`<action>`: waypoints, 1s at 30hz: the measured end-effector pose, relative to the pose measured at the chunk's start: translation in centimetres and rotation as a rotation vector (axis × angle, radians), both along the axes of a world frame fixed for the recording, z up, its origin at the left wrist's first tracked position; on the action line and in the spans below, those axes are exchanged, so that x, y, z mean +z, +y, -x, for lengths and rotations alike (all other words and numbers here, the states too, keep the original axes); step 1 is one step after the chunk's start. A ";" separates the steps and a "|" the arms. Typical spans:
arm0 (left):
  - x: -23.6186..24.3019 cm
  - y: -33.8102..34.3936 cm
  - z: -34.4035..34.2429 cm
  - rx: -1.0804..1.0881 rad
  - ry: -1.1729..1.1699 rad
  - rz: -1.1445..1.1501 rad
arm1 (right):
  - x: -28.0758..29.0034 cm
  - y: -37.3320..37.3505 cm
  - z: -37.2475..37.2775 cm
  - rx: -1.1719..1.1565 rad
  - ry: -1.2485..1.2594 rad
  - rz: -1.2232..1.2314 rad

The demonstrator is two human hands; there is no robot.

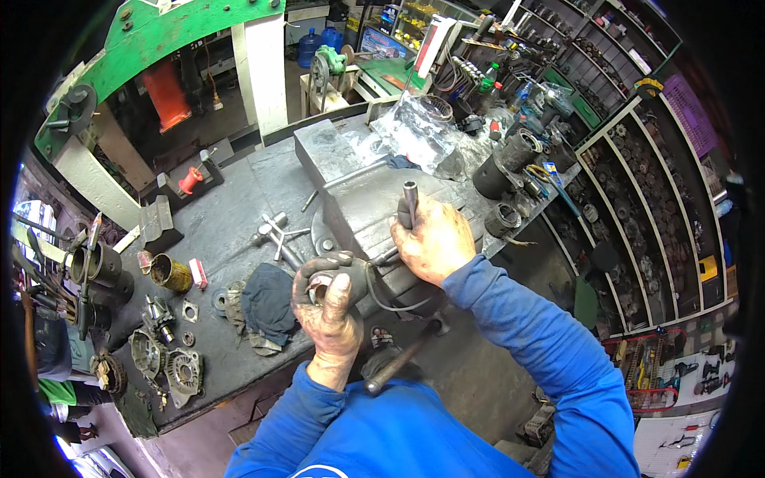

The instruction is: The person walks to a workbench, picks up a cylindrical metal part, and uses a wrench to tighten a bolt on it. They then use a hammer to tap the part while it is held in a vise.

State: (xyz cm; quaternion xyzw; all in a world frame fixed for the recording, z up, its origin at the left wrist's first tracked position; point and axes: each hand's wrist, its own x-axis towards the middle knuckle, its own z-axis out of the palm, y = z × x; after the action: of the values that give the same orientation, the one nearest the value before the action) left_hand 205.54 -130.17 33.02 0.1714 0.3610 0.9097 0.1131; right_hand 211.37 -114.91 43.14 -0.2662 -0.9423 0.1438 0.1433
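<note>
While the L hand (331,299) is clasping a round dark metal part (320,282), thumb sticking up, nr the front edge of the workbench (247,187), the R hand (434,239) is wrapping round a socket-ended steel tool (410,193), tip poking up nr the bench vise (358,211). A black cable (382,305) is looping below the R hand. Left of the L hand a dark rag (271,303) is lying by the edge; wide grey top is running btwn vise & red spool (190,180).

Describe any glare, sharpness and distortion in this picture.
In the head view, glare whitens the crumpled clear plastic; the white shelf frame curves near the picture's dark edge; the right hand and metal tube look fairly sharp.
</note>
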 end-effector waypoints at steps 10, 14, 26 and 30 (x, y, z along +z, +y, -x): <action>0.4 -0.5 0.2 -0.038 -0.020 0.029 | 4.7 6.7 -0.4 0.786 -0.320 0.199; 0.9 -0.5 -0.1 -0.039 -0.057 0.047 | 4.9 7.6 -0.5 1.240 -0.094 -0.683; 2.0 -1.1 -0.9 0.040 -0.149 0.205 | -3.2 24.3 -4.3 0.482 0.228 -0.072; 2.6 -1.0 -1.4 0.111 -0.112 0.276 | -15.1 28.9 -6.1 0.141 -0.324 -0.421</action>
State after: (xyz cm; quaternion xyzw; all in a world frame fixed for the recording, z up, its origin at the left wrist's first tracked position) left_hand 206.96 -131.20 35.64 0.0828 0.4846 0.8645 0.1051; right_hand 217.46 -86.03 28.09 -0.1839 -0.9783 -0.0900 0.0323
